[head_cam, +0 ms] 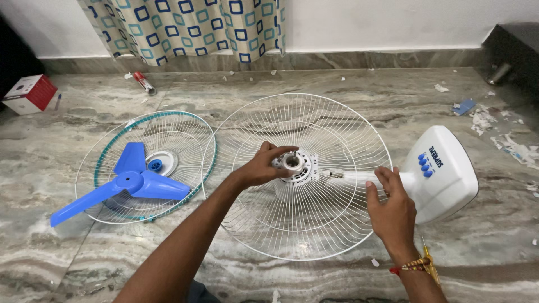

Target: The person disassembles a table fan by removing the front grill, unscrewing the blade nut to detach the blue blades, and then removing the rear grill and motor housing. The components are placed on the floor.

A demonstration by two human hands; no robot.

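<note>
Grip: left hand point(259, 167) on hub nut point(292, 162) | white wire guard point(337, 134), round

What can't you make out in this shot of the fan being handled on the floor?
- Head view: the motor shaft under the white ring nut is covered by the left hand.
- The fan neck is partly covered by the right hand, so the grip is unclear.
- The dark object at top right is cut off by the picture's edge.
- The small red and white tube near the curtain is too small to identify.
</note>
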